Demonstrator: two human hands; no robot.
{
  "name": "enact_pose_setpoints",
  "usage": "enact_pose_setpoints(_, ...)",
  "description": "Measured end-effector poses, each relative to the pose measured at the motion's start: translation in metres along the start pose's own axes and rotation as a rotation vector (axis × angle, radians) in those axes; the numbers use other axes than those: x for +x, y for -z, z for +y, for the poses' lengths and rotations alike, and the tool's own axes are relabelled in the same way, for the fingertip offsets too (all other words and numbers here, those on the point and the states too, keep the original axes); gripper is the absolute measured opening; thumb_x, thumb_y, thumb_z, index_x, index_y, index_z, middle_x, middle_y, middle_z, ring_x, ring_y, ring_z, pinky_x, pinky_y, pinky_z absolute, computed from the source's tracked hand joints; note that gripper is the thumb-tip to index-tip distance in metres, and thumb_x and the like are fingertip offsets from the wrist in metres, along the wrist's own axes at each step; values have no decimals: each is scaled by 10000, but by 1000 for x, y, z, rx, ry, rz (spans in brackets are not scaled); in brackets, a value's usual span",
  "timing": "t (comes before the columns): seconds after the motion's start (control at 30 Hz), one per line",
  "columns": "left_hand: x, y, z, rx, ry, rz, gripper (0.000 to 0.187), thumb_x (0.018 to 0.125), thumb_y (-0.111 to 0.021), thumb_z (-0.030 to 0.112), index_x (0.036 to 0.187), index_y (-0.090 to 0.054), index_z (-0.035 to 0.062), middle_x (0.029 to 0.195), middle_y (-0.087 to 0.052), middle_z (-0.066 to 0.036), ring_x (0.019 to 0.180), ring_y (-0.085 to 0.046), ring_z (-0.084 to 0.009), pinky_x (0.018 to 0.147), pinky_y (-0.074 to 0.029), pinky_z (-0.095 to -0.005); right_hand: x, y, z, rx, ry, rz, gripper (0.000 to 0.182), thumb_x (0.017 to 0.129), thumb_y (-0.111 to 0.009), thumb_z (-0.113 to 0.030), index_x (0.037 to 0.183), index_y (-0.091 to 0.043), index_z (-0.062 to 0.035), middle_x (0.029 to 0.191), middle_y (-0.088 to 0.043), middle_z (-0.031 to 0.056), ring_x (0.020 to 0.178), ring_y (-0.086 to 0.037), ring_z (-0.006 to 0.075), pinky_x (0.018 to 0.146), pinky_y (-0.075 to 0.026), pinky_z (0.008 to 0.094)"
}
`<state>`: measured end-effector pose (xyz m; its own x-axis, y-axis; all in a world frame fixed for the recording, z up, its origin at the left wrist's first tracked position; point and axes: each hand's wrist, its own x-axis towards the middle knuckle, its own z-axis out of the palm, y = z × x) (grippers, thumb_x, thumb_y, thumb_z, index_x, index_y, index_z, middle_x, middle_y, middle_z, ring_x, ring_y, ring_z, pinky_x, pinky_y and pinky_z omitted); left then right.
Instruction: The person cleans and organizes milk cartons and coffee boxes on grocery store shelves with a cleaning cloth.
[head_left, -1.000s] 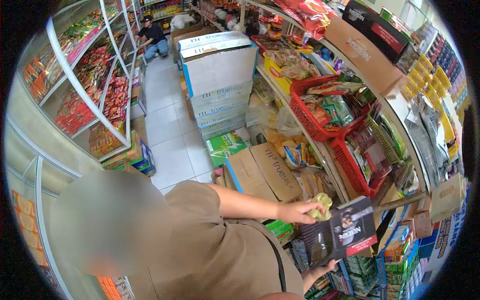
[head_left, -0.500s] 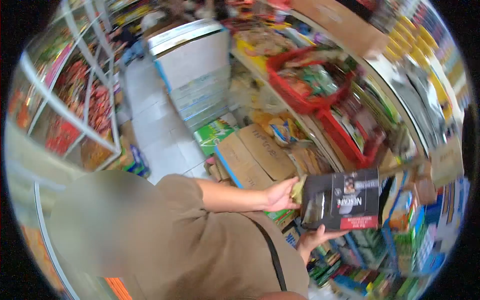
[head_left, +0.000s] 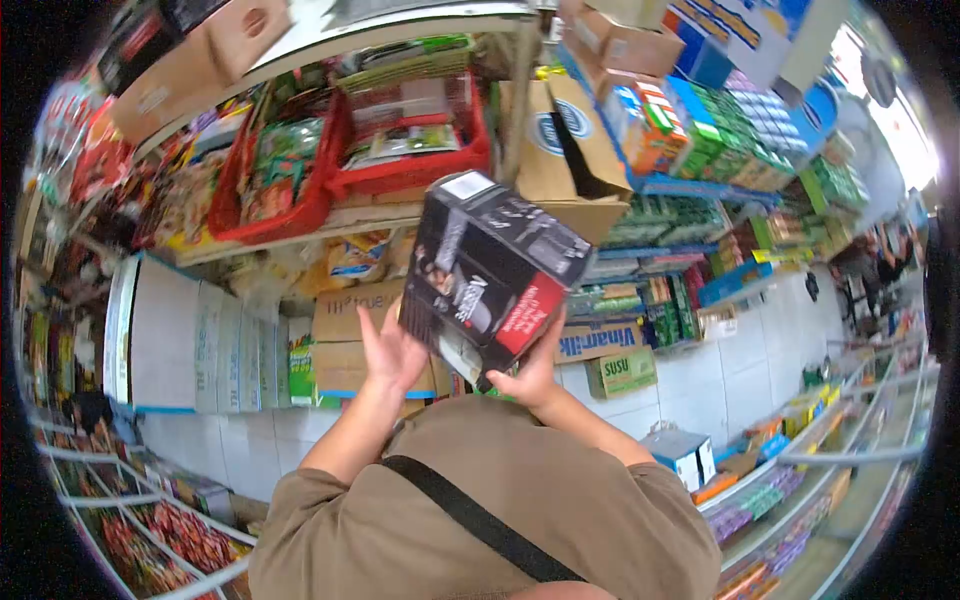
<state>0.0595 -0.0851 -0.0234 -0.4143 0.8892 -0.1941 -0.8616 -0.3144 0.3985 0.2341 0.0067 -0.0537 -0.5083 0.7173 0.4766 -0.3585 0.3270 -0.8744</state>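
Observation:
A black Nescafé box (head_left: 480, 275) with a red panel is tilted in front of my chest. My right hand (head_left: 530, 375) grips its lower right corner, thumb on the near edge and the other fingers partly hidden behind it. At the box's lower left edge is my left hand (head_left: 392, 350), palm turned up and fingers spread. A large brown carton (head_left: 340, 330) sits low behind my left hand.
Ahead is a shelf with two red baskets (head_left: 410, 175) of packets and an open carton (head_left: 560, 140). Stacked milk packs (head_left: 735, 120) stand to the right. White cartons (head_left: 180, 330) are piled on the left floor, and a Susu box (head_left: 622, 372) stands at right. Glass-sided display racks (head_left: 170, 530) flank me.
The view has swung to the right, facing the shelf. The box has turned and tilted between my hands. My left hand's fingers have spread at its side while my right hand keeps its hold.

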Motion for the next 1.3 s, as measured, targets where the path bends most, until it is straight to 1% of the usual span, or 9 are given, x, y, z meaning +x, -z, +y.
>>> enact_pose_setpoints(0.2,-16,17,-48,-260,515,-51,946,699,-357,792,1323,-357,81,1342,-396,-89,1225,-362,-264,1041,-251,-446,14,20,-14,-155,-39,-9,1274,586,-782,-379,1385,149,-35,1449,-39,201,1343,-102,290,1077,-127,386)
enact_pose_setpoints(0.47,-3,-34,-30,-30,181,74,745,841,-269,659,1360,-323,127,1389,-337,-95,1258,-332,-308,1055,-227,-467,26,46,-53,174,-125,0,1222,606,-708,-494,1401,87,-14,1470,-36,163,1360,-74,240,1082,-71,339)
enact_pose_setpoints(0.6,12,3,-21,180,245,-361,742,852,-265,648,1350,-330,102,1379,-338,-122,1245,-340,-307,1030,-275,-473,28,66,-51,376,-208,-77,1088,674,-649,-443,1417,35,-37,1474,-69,122,1352,-110,207,1082,-95,331)
enact_pose_setpoints(0.7,23,-4,-20,22,232,-43,754,850,-269,655,1337,-337,84,1325,-396,-130,1204,-391,-292,1008,-313,-470,18,73,-51,606,-433,-202,1082,668,-644,-459,1420,13,-41,1471,-88,122,1345,-135,209,1081,-123,339)
enact_pose_setpoints(0.77,49,11,-13,201,120,-324,759,834,-275,680,1099,-531,16,740,-634,-121,576,-618,-198,549,-541,-326,9,70,-45,647,-471,-274,1106,642,-659,-476,1423,1,-56,1465,-118,118,1335,-174,212,1078,-152,354)
enact_pose_setpoints(0.87,50,-41,-21,252,-18,135,791,817,-277,700,1024,-558,-9,555,-593,-112,346,-525,-165,332,-465,-272,2,70,-42,655,-503,-260,1141,620,-677,-499,1424,4,-63,1468,-108,116,1338,-168,211,1080,-144,354)
enact_pose_setpoints(0.93,47,-53,-19,280,26,63,798,812,-283,704,1040,-551,-13,548,-591,-120,321,-512,-171,295,-445,-280,4,71,-48,670,-531,-257,1168,606,-689,-515,1424,14,-66,1470,-95,115,1341,-154,210,1081,-137,353)
enact_pose_setpoints(1.0,55,-48,-18,221,171,-195,801,804,-325,699,1148,-496,-4,938,-568,-155,759,-550,-251,655,-461,-383,4,71,-47,637,-450,-264,1198,594,-706,-524,1422,29,-68,1472,-87,113,1346,-136,207,1082,-130,352)
enact_pose_setpoints(1.3,37,-28,-63,269,273,-10,515,853,-414,556,952,-535,66,889,-600,-104,747,-606,-216,648,-519,-358,-13,76,-42,676,-456,-191,1188,626,-671,-612,1420,42,-88,1476,-85,103,1352,-125,205,1084,-145,358)
